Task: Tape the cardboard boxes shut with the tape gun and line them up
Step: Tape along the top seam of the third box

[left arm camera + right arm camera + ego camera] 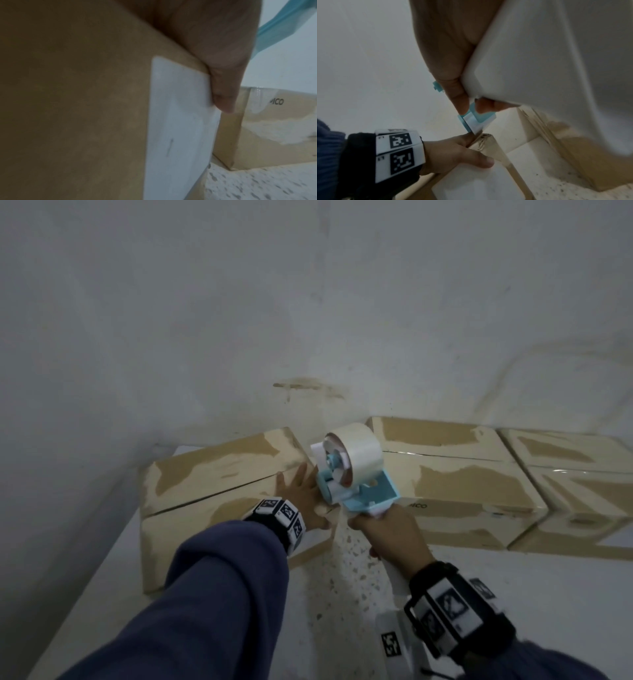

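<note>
1. Head view shows my left hand lying flat on the near right corner of the left box, fingers straight on the top and thumb hooked over the edge onto the white label; I judge it is steadying the box for taping.
2. My right hand is wrapped round the white handle of the tape gun, clenched on it, with the gun's blue nose just beside the left hand at that same corner, probably to start a strip there.
3. The left box's centre seam looks open and untaped, and the box sits skewed, near the wall at the far left.
4. The middle box and right box stand side by side further right; glossy strips along their seams suggest they are already sealed.
5. All three rest on the speckled floor; the left one is yet to be squared into the row.
</note>
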Demonstrator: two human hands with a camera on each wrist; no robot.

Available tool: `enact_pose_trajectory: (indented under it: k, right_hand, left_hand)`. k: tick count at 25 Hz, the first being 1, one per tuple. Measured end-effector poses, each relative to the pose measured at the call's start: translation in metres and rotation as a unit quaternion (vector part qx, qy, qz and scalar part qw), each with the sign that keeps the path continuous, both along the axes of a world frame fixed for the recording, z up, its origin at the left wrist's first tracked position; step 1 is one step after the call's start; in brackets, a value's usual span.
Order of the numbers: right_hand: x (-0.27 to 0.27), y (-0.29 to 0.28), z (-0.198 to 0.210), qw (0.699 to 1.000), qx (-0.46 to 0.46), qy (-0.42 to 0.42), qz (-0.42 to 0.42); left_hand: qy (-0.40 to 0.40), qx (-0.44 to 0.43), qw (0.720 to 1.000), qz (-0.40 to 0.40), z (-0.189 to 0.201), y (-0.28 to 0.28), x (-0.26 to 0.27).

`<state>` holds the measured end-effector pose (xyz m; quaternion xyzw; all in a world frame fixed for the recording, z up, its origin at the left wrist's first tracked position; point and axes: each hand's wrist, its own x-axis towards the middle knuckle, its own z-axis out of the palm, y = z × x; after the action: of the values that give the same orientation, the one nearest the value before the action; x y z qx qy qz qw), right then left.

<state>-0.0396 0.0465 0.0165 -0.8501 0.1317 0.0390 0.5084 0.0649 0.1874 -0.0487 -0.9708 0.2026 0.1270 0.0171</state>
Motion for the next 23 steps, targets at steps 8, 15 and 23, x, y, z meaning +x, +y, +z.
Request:
enact_pose_trajectory:
  k: [8,15,23]
  right_hand:
    - [-0.057,-0.038,-0.018,0.997,0.044,0.043,-0.055]
    - [-0.056,-0.043,-0.039,0.996,0.046,0.070,-0.032]
    - [-0.056,-0.052,-0.055,0.990,0.108,0.088,-0.039]
  left_hand:
    - [0.001,-0.021,1.000,0.011,-0.006,-0.001,0.004]
    - [0.044,-0.031,0.998,0.036,0.003,-0.001,0.005]
    - [0.017,-0.063,0.995,0.070,-0.011,-0.006,-0.001]
